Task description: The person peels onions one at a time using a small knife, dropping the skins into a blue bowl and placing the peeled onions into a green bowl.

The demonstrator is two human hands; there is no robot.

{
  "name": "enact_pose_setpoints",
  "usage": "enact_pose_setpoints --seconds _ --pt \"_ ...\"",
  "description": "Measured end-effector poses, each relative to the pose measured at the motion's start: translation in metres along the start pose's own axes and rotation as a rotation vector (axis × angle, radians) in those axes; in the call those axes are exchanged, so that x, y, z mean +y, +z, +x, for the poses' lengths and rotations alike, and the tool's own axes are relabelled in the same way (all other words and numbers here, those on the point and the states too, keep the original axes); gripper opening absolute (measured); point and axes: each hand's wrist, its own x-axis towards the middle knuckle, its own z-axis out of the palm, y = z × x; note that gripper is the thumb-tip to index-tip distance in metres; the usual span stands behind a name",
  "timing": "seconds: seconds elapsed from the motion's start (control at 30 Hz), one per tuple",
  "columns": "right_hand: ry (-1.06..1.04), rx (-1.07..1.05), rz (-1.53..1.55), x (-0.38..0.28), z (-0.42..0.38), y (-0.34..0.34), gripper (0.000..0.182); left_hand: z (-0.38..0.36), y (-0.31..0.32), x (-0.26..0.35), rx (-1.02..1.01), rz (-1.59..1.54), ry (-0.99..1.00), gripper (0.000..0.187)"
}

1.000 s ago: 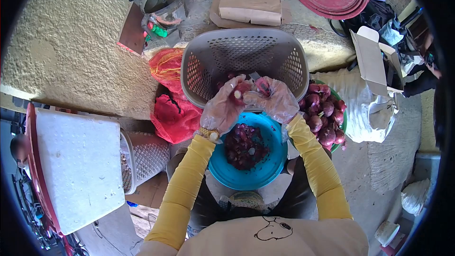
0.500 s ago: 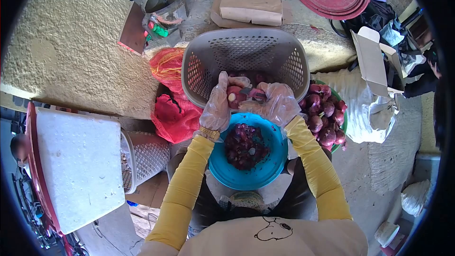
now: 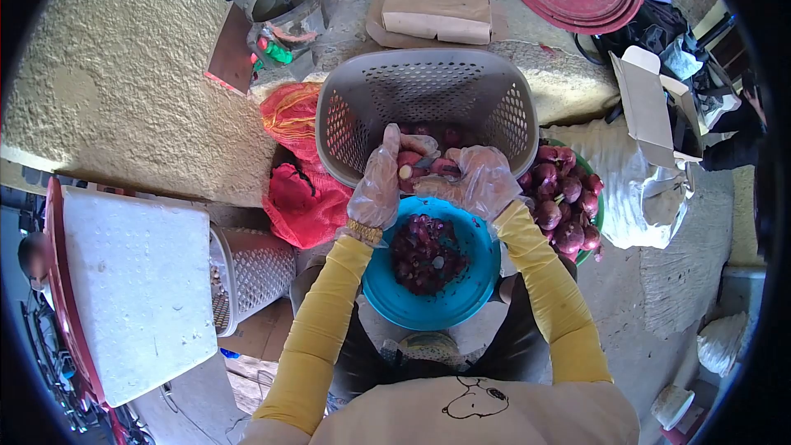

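Observation:
Both my hands wear clear plastic gloves and meet at the near rim of a grey-brown perforated basket (image 3: 428, 62). My left hand (image 3: 381, 185) is closed around a red onion (image 3: 407, 173), whose pale cut end shows. Close against it, the fingers of my right hand (image 3: 484, 183) are curled; a reddish-purple piece shows by them, but what they grip is not clear. Below, between my knees, a blue basin (image 3: 482, 280) holds dark purple onion skins and scraps (image 3: 424, 255). More red onions (image 3: 451, 135) lie inside the basket, partly hidden by my hands.
Right of the basket, a green-rimmed container (image 3: 595, 241) is heaped with whole red onions (image 3: 568, 198). A red mesh sack (image 3: 305, 206) lies at left, near a white foam board (image 3: 136, 288) and another perforated basket (image 3: 255, 276). A cardboard box (image 3: 437, 4) sits on the ledge behind.
My hands stay in nearly the same place. The onion in my left hand has turned slightly, and the fingers of my right hand have shifted a little.

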Motion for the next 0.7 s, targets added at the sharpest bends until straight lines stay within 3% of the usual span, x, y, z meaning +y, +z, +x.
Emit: enact_pose_setpoints --seconds 0.17,0.47,0.53,0.7 --pt "-0.065 0.101 -0.075 0.002 -0.002 0.005 0.067 0.002 -0.004 -0.003 -0.017 0.062 0.025 0.067" --pt "-0.068 0.018 0.039 -0.007 -0.002 -0.003 0.063 -0.001 0.000 0.003 -0.018 -0.011 -0.040 0.068" --pt "-0.091 -0.044 -0.020 -0.005 -0.003 -0.003 0.064 0.002 -0.001 0.000 -0.093 -0.030 0.056 0.068" --pt "-0.178 -0.051 -0.124 -0.002 -0.003 -0.006 0.068 0.004 -0.001 -0.003 -0.093 -0.032 0.085 0.068"
